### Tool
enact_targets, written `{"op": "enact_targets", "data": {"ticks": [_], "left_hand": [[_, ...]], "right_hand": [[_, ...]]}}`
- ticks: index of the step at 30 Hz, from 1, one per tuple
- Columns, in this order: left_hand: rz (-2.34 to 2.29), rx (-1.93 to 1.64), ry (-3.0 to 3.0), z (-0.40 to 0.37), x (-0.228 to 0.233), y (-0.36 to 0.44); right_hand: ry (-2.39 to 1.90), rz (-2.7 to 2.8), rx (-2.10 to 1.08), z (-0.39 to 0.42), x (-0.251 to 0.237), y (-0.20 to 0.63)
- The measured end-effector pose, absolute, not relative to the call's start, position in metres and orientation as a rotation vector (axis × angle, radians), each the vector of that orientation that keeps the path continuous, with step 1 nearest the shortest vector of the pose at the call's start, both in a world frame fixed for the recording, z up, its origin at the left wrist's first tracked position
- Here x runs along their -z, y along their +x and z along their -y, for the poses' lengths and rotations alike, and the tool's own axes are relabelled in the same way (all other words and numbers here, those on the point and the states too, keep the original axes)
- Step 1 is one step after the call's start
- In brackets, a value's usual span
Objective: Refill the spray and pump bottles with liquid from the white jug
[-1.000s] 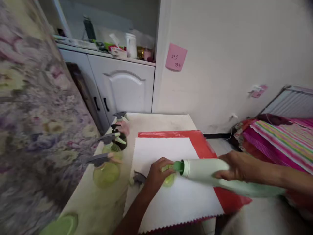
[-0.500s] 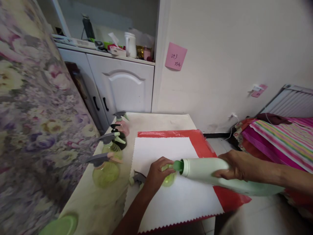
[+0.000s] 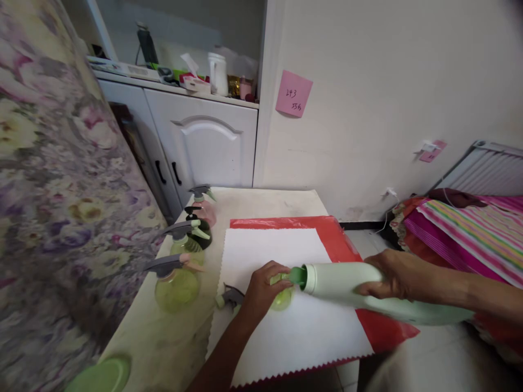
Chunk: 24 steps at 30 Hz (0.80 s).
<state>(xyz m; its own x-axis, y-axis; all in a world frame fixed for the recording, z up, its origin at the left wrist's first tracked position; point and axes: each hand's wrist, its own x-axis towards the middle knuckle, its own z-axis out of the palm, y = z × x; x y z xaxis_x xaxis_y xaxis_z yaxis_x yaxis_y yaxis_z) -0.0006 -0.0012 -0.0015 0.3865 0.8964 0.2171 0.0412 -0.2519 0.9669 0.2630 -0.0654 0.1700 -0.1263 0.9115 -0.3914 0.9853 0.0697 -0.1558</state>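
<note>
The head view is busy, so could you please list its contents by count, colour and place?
jug: 1, pale green, in right hand
spout: 1, green, at jug's mouth
small bottle: 1, yellow, in left hand
sheets: 2, white over red, on table
table: 1, cream, centre
spray head: 1, grey, at sheets' left edge
spray bottles: 3, two yellow-green, one pink, table's left side
pump bottle: 1, black, among them
round item: 1, green, near-left corner
cabinet: 1, white, behind table
pitcher: 1, white, among clutter on cabinet
notes: 2, pink, on wall
curtain: 1, floral, left
bed: 1, striped, right
left hand: 1, on small bottle
right hand: 1, on jug
</note>
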Motion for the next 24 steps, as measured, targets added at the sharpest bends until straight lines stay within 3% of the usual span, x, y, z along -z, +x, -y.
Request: {"op": "enact_targets", "data": {"ticks": [24], "left_hand": [[-0.852,-1.043,1.623,0.0014,0.0008,-0.0015]], "right_hand": [[1.916,-2.185,0.537,0.0647,-0.1698,0.2629]]}}
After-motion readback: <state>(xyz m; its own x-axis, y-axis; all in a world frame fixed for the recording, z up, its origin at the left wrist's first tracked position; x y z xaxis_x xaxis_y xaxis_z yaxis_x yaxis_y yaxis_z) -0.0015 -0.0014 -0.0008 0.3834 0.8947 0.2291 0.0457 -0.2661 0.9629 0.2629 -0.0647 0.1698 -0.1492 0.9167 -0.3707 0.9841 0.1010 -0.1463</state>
